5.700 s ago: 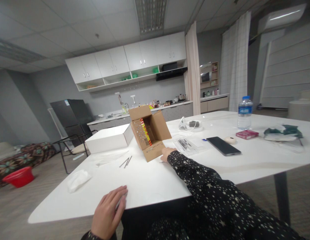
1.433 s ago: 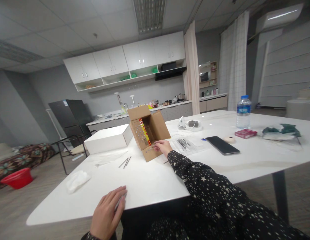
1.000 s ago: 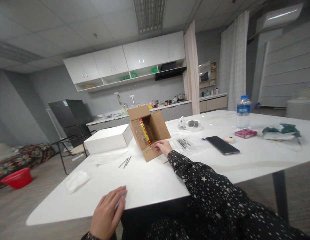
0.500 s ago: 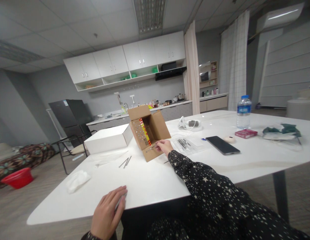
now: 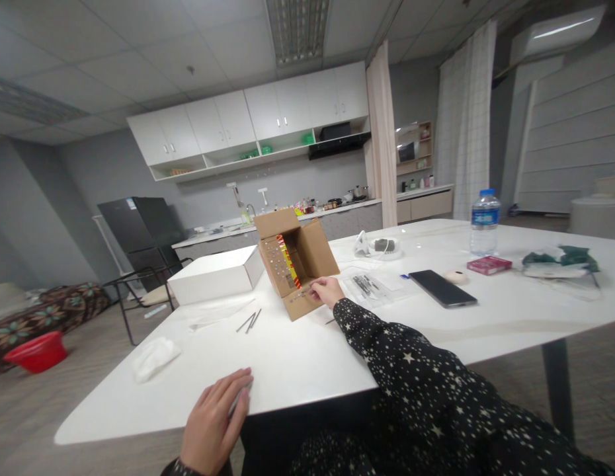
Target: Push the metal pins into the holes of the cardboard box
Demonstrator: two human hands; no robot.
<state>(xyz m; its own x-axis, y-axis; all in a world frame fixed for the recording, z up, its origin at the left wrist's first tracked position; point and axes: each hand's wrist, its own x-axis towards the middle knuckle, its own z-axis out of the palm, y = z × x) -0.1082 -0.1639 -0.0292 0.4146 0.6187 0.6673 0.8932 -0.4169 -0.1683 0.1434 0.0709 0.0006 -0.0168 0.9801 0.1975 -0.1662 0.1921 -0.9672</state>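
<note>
A left hand (image 5: 214, 423) lies flat, fingers spread, grip holding nothing, on the near edge of the white tabletop (image 5: 297, 360). Past two loose nails (image 5: 250, 321), the right hand (image 5: 328, 291) pinches its fingertips together at the lower flap of an open cardboard box (image 5: 295, 261); what they hold is too small to tell.

White table (image 5: 307, 360), closed white box (image 5: 215, 276), crumpled tissue (image 5: 151, 358), two loose nails (image 5: 250, 321), black phone (image 5: 443, 288) lying flat, water bottle (image 5: 485, 222) upright, red pack (image 5: 489, 264), green cloth bundle (image 5: 560, 260), red basin (image 5: 34, 350) on the floor, black fridge (image 5: 141, 233)
</note>
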